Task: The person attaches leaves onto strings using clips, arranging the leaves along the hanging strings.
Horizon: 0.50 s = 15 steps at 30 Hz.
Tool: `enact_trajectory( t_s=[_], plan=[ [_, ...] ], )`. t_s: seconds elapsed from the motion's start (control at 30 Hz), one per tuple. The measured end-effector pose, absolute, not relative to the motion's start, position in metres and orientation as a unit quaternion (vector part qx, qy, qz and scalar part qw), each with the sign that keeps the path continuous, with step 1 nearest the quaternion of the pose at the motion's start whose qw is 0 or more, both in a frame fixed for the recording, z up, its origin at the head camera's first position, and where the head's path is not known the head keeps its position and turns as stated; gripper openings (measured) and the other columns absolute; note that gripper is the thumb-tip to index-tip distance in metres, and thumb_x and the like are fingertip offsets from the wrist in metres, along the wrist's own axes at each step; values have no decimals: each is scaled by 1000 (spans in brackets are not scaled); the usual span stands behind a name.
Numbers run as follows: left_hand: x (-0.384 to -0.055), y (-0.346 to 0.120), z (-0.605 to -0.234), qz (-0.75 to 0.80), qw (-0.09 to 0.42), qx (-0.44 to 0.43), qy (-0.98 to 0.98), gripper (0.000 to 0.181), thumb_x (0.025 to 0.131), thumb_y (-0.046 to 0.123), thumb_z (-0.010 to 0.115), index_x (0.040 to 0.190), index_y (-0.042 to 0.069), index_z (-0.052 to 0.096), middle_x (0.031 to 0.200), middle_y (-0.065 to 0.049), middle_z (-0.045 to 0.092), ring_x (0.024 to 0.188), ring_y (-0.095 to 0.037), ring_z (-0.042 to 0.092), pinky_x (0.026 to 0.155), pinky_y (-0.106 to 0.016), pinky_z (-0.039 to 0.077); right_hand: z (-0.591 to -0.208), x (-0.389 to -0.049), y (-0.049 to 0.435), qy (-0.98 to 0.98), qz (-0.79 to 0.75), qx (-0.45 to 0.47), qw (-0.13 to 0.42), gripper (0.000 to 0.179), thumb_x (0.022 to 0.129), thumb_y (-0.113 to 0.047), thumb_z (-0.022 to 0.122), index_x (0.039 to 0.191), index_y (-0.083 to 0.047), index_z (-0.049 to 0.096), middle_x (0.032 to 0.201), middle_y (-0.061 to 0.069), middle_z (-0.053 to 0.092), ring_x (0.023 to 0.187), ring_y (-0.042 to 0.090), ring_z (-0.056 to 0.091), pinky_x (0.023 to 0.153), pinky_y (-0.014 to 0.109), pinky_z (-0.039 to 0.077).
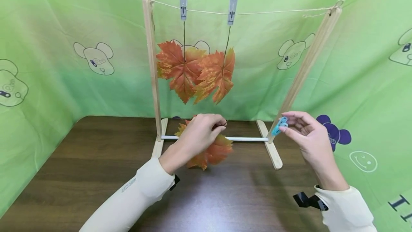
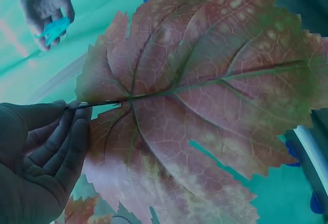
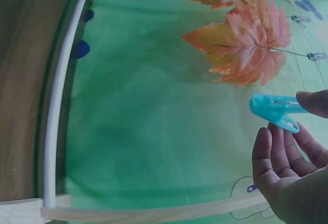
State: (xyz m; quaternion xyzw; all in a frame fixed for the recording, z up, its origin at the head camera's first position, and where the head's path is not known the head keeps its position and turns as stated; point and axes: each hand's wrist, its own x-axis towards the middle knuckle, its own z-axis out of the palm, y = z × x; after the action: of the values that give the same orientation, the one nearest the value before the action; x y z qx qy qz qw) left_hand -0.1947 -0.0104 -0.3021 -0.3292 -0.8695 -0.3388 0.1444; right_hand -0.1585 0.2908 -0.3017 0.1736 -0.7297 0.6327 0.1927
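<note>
My left hand [image 1: 201, 131] pinches the thin dark stem of an orange maple leaf [image 2: 189, 96] between thumb and fingers. In the head view that leaf hangs below the hand, partly hidden by it, overlapping the white crossbar [image 1: 246, 139]. My right hand [image 1: 310, 137] holds a light blue clothespin [image 3: 274, 108] between thumb and fingertips, beside the frame's right post. On the string [image 1: 276, 12] two grey clothespins, a left one [image 1: 183, 4] and a right one [image 1: 232, 9], each grip a stem. From them hang a left leaf [image 1: 180, 69] and a right leaf [image 1: 217, 76], partly overlapping.
A wooden frame stands on the brown table [image 1: 87, 167], with a left post [image 1: 151, 67] and a leaning right post [image 1: 310, 60]. Its right foot [image 1: 271, 149] lies near my right hand. Behind is a green curtain [image 1: 122, 96] with printed bear heads.
</note>
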Motion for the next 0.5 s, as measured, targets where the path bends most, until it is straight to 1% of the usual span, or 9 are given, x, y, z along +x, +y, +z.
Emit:
enact_trajectory(
  t_s=[0.2, 0.37, 0.5],
  plan=[
    [-199, 3, -295, -344, 154, -316, -871, 8, 100, 15, 72, 103, 12, 79, 97, 2, 79, 82, -8, 70, 76, -28, 56, -290, -164, 287, -727, 633, 176, 198, 37, 90, 15, 71, 125, 3, 70, 106, -3, 76, 99, 5, 70, 84, 12, 55],
    [-201, 15, -289, -359, 151, -307, -868, 7, 100, 15, 73, 102, 13, 80, 94, 3, 79, 79, -6, 67, 75, -24, 54, -281, -167, 285, -730, 628, 168, 208, 38, 90, 13, 72, 126, 1, 71, 107, -3, 75, 101, 6, 69, 86, 11, 54],
    [-201, 24, -282, -368, 149, -297, -869, 8, 100, 17, 72, 102, 16, 80, 94, 5, 79, 74, -4, 65, 73, -23, 53, -274, -169, 283, -718, 638, 176, 214, 38, 89, 14, 72, 125, 2, 71, 108, -1, 74, 102, 7, 69, 85, 11, 54]
  ],
)
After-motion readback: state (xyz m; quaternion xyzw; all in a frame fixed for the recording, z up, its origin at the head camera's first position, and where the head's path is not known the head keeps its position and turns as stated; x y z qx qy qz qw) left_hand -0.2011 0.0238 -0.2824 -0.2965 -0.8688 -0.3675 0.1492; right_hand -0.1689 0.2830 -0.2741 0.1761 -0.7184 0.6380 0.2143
